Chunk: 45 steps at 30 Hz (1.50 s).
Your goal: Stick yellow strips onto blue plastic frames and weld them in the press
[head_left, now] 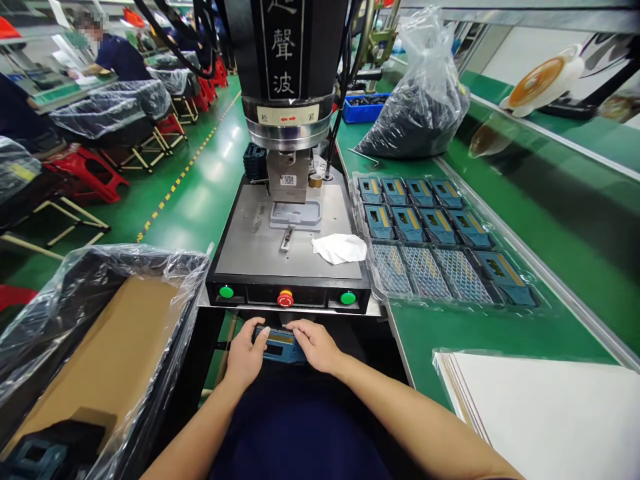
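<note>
A dark blue plastic housing [281,344] with a rectangular window and a yellowish strip is held low in front of my body, just below the front edge of the machine. My left hand [246,353] grips its left end, thumb over the top face. Around its right end my right hand [316,344] is closed, fingers along the upper edge. Beyond them stands an ultrasonic welding machine with a metal horn [287,177] above a pale grey fixture [296,215]. The fixture looks bare, and the horn hangs apart from it.
On the machine's front are two green buttons [227,292] and a red emergency stop [285,298]. A white cloth [340,249] lies on its plate. Right: a clear tray [395,299] of similar housings, a stack of white sheets [555,400], a filled plastic bag [415,107]. Left: a lined box [120,333].
</note>
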Available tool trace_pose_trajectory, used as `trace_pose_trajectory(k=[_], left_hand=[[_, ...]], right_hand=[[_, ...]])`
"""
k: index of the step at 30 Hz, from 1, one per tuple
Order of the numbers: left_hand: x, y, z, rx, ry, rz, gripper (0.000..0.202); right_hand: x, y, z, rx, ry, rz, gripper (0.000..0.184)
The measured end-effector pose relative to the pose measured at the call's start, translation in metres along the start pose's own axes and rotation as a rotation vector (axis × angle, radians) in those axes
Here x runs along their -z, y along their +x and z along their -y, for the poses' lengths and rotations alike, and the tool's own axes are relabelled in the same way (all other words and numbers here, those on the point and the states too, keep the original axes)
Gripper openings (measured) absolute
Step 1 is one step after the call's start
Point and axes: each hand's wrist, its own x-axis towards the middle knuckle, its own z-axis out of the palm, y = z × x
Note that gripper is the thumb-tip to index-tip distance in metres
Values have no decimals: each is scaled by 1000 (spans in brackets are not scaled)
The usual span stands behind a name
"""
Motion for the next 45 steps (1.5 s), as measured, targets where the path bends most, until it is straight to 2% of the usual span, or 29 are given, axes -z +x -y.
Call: trace_pose_trajectory(k=[5, 9, 12, 17, 23, 25, 29, 31, 34, 39, 42, 45], left_hand=[[4, -2, 1, -104, -113, 51, 29], [5, -3, 6, -135, -149, -17, 24], [4, -3, 9, -158, -165, -56, 26], [6, -4, 7, -191, -174, -22, 31], [9, -3, 6, -151, -180, 20, 37], [8, -1, 6, -101, -257, 6, 35], [4, 0, 6, 100, -487, 20, 42], [3, 0, 4, 206, -585, 24, 47], [1, -2, -4, 312, -683, 58, 53], [2, -4, -16, 371, -748, 185, 59], [3, 0, -9, 373, -756, 191, 61], [2, 7, 7, 425, -744, 142, 66]], right_hand=[[2, -2, 2, 75, -39, -2, 27], [2, -1, 2, 86, -34, -18, 26], [2, -1, 2, 148, -39, -34, 26], [5, -4, 3, 274, -86, -65, 28], [10, -5, 6, 305, -203, -18, 30], [12, -5, 11, 317, -293, 53, 40], [21, -4, 26, 366, -550, 218, 84], [27, -4, 35, 378, -675, 270, 88], [36, -4, 47, 385, -811, 307, 79], [57, -6, 57, 426, -918, 315, 77], [84, -11, 61, 410, -879, 220, 74], [124, -20, 62, 301, -781, -27, 76]])
